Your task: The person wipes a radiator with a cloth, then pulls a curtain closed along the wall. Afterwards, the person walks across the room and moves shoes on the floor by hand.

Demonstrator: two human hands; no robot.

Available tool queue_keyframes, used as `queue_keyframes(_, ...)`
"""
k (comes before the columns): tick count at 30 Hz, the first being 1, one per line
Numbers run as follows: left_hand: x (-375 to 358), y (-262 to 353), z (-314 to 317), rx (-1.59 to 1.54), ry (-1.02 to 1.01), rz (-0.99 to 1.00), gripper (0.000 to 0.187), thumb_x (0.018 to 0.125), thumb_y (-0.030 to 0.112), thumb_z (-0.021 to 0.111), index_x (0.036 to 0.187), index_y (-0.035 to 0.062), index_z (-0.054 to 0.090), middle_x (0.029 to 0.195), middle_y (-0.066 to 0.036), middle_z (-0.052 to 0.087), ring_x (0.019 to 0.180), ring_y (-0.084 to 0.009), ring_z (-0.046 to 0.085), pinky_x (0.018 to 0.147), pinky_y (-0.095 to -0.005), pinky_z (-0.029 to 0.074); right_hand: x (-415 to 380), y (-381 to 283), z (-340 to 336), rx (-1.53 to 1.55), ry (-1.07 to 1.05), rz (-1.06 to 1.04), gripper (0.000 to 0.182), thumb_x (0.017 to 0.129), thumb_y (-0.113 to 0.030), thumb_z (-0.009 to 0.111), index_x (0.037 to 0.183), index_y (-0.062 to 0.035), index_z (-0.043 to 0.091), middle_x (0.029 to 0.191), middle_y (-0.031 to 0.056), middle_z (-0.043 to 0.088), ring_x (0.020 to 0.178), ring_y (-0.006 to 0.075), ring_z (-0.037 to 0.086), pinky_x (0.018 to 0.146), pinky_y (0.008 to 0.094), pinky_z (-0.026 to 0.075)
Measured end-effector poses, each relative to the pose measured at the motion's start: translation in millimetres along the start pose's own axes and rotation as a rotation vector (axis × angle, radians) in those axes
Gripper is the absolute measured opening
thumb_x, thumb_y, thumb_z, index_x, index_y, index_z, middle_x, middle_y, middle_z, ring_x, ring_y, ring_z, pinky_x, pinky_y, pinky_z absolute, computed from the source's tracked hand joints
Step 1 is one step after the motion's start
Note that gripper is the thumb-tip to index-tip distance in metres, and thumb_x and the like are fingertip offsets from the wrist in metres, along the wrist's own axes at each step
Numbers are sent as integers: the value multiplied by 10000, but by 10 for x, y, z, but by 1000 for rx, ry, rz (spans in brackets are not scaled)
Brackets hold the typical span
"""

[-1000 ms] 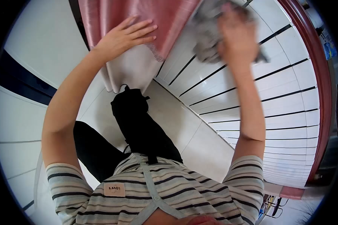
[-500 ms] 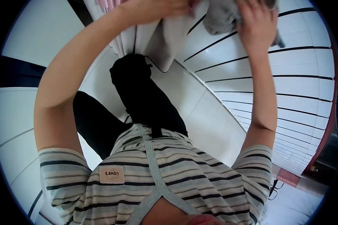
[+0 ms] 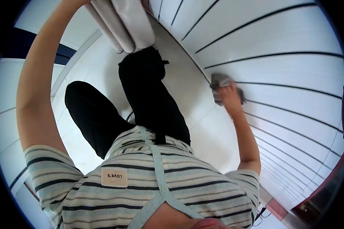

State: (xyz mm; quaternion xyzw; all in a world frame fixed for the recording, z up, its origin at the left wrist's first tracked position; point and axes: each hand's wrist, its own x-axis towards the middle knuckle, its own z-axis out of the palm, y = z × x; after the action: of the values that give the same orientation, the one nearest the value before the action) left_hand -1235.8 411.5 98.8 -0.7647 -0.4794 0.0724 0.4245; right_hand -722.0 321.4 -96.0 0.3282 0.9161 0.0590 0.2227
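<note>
My right hand is shut on a crumpled grey cloth and presses it against the white tiled wall, low down near the floor. My left arm reaches up along the left side. Its hand is cut off at the top edge, beside the pale folds of a hanging curtain. What that hand holds is hidden.
The wall's tiles have dark grout lines and curve away to the right. My legs in black trousers stand on the white tiled floor just under the curtain's hem. A reddish frame shows at the lower right.
My right hand has come down with the grey cloth from high on the wall to a spot near the floor. The view has tilted, and my left hand has left the frame.
</note>
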Motion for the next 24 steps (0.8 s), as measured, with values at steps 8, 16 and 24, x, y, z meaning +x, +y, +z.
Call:
queue_keyframes(8,-262,-350,272,28,-147,-257,454,726,36,512,1173,106,548,872,-55,581,950,-222,522,1111,-416,185,298,565,-2543,-498,1392,480,593,553,-104,646,1122,-260,588,1204,4,547,1161,284,449,850,464,378)
queue_keyframes(16,-505,-516,442,2,-44,-331,495,762,23,471,1246,121,494,844,-56,565,921,-209,527,1108,-414,196,1525,-161,-104,105,579,-127,274,747,-75,495,1000,-39,593,948,123,581,1027,257,509,1021,455,293)
queue_keyframes(24,-415,-589,383,-63,35,-293,541,782,44,455,1312,146,419,792,-55,520,882,-208,537,1108,-413,199,803,459,-2734,-535,871,495,432,744,-62,528,1166,-152,544,1221,53,549,1047,282,545,924,447,388)
